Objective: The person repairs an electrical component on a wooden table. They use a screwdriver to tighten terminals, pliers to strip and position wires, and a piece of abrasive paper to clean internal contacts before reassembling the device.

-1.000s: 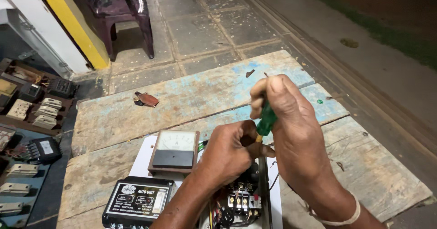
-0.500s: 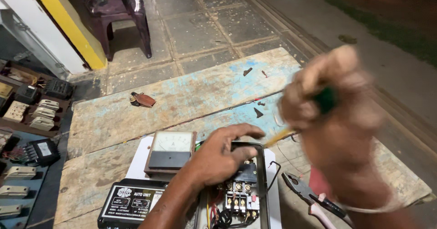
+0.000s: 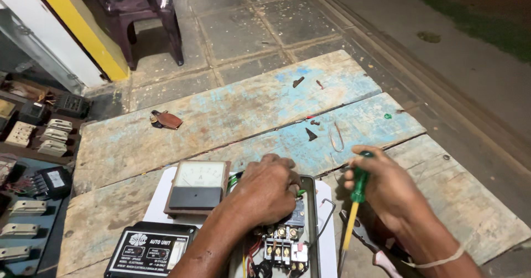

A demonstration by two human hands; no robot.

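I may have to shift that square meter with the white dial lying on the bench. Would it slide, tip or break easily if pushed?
The meter lies flat beside the left hand on the wooden bench, so it probably won't tip or roll. The planks look rough, so it would likely drag rather than glide. Its dial face looks glazed, so it may be fragile.

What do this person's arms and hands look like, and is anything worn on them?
Both arms are bare up to the bottom edge of the picture, with no sleeves or gloves. The left hand has no ring or band that can be seen. Near the right hand, a thin pale band circles the wrist. No watch shows on either arm.
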